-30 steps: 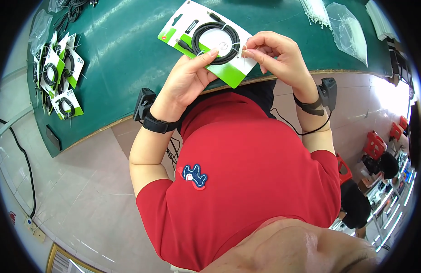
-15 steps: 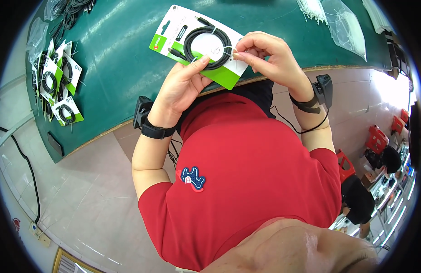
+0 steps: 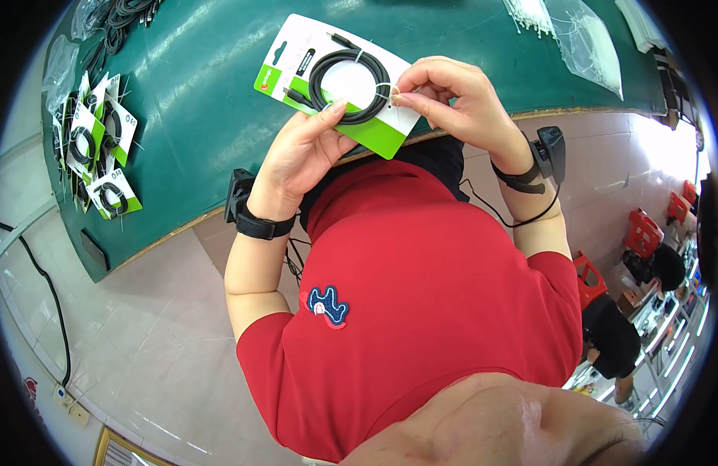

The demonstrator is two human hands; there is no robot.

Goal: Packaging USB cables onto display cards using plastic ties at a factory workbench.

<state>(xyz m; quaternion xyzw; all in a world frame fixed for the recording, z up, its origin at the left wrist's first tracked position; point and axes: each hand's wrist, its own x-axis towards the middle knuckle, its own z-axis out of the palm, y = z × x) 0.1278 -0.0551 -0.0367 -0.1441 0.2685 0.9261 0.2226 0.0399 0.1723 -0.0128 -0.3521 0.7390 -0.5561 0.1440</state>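
A white-and-green backing card (image 3: 389, 140) lies tilted over the table's near edge with a coiled black cable (image 3: 318, 81) on its face. My left hand (image 3: 303, 151) grips the card's near edge, its thumb on top beside the coil. White cable ties bind the coil to the card, one at the top and others lower. At the coil's right side, the thumb and forefinger of my right hand (image 3: 461, 99) pinch the end of a cable tie (image 3: 387, 85). The fingers under the card are hidden.
Carded black cables (image 3: 83, 144) lie heaped at the table's left, with loose black cables (image 3: 120, 29) behind. White cable ties (image 3: 525, 15) and a clear bag (image 3: 586, 50) are at the far right. Red stools (image 3: 644, 234) stand on the floor at right.
The card and both hands have shifted slightly, the card's right end coming a little nearer me. My right fingers stay closed on the cable tie.
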